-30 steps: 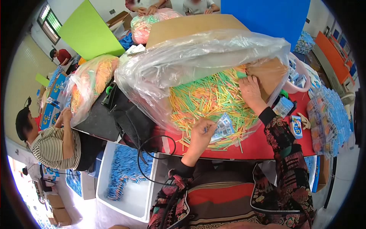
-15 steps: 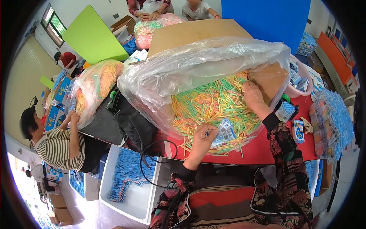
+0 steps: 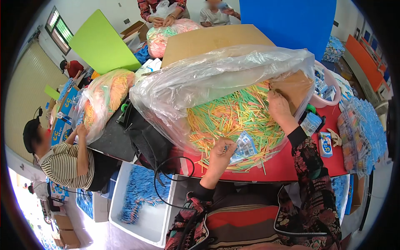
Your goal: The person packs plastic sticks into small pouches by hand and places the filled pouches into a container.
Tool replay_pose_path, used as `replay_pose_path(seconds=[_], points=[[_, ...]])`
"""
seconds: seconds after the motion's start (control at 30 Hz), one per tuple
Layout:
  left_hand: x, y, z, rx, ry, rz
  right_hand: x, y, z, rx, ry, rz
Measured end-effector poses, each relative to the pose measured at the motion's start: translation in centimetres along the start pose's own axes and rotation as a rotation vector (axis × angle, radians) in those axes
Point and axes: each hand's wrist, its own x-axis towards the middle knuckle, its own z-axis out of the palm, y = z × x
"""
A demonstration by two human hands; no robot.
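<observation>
My left hand [image 3: 221, 156] is closed, its thumb and fingers pinching the left edge of a small blue-and-white clear packet [image 3: 245, 147]. Beneath the packet lies a heap of thin yellow, green and pink candy-like sticks [image 3: 229, 112]. My right hand [image 3: 280, 109] is at the upper right edge of this heap, beside the brown cardboard [image 3: 295, 89]. Its fingers are bent together at the sticks, and I cannot make out what is between them. A large clear plastic bag [image 3: 175, 89] spreads open around the heap.
A pink basket [image 3: 334, 79] of packets stands at the right, near a small box [image 3: 325, 144] and a stack of blue packets [image 3: 362, 133]. At lower left is a white tub [image 3: 146, 227] of blue packets. A black cable [image 3: 160, 166] hangs over the table edge. Co-workers handle stick-filled bags [image 3: 109, 89].
My left hand and the packet have shifted slightly, with the hand's fingers a little more unfolded. My right hand stays at the heap's edge. A co-worker at the back has raised a hand.
</observation>
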Motion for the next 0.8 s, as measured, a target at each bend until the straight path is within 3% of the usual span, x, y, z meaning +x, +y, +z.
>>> replay_pose_path(seconds=[0.13,0.2,0.33,0.4,0.47,0.53,0.6,0.63,0.7,0.73,0.8], points=[[-0.2,1.0,0.0,-0.099,-0.006,-0.100,-0.2,-0.3,-1.5,0.068,-0.030,0.091],[-0.1,0.8,0.0,-0.078,-0.012,-0.095,-0.5,-0.4,-1.9,0.236,-0.103,0.269],[0.0,0.4,0.1,-0.069,-0.027,-0.074,-1.4,0.2,-1.1,0.109,-0.154,0.212],[0.0,0.5,0.0,-0.064,-0.032,-0.081,-1.6,0.4,-0.8,0.141,-0.015,0.159],[-0.2,0.5,0.0,-0.057,-0.036,-0.091,-1.7,0.4,-1.1,0.160,-0.025,0.169],[-0.1,0.5,0.0,-0.231,-0.036,-0.129,-1.2,-0.4,-2.5,0.177,-0.029,0.177],[0.4,1.7,0.0,-0.214,-0.076,-0.016,-0.4,-2.8,-5.7,1.188,-0.467,0.569],[0.7,2.5,-0.1,-0.201,-0.114,0.096,-0.8,-3.8,-6.4,1.188,-0.467,0.573],[1.3,3.8,-0.1,-0.188,-0.182,0.091,-1.8,-5.4,-7.3,1.381,-0.771,0.410],[1.7,4.3,-0.1,-0.173,-0.248,0.090,-2.0,-6.0,-7.5,1.380,-0.774,0.414],[2.3,4.7,0.2,-0.130,-0.298,0.049,-3.0,-7.1,-7.8,1.183,-0.632,0.015]])
